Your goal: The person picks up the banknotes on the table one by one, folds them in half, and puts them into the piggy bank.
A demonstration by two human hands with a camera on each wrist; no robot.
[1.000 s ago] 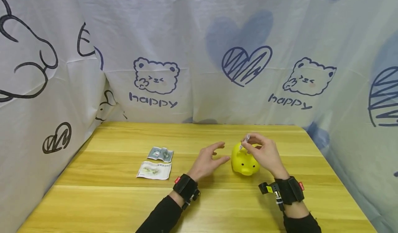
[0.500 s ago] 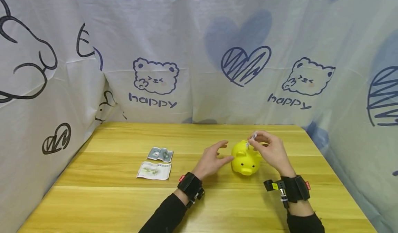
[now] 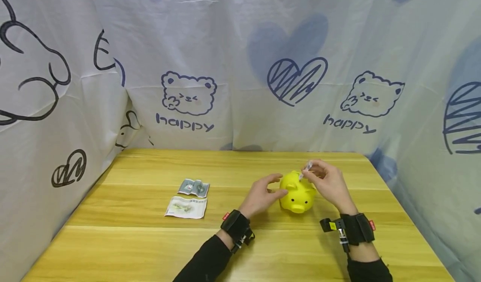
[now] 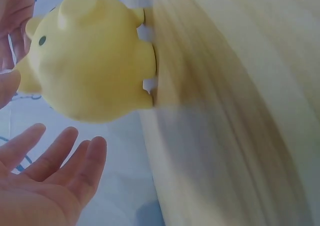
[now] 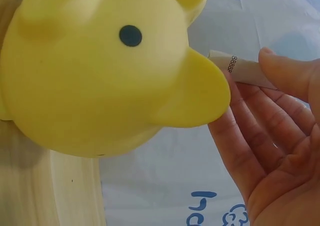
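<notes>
A yellow piggy bank stands upright on the table with its snout toward me. My right hand is over its top right side, pinching a folded banknote between thumb and fingers. In the head view the note slants down, its lower end right at the top of the piggy bank behind the ears. My left hand is at the piggy bank's left side, fingers relaxed and spread, thumb tip close to the ear. The left wrist view shows these loose fingers beside the yellow body.
Two more banknotes lie flat to the left on the wooden table: a grey-green one behind and a pale one in front. A white printed cloth hangs behind and along both sides.
My left hand has moved right, up to the piggy bank. My right hand has shifted right with the folded banknote, which went from above the ear to the top of the back.
</notes>
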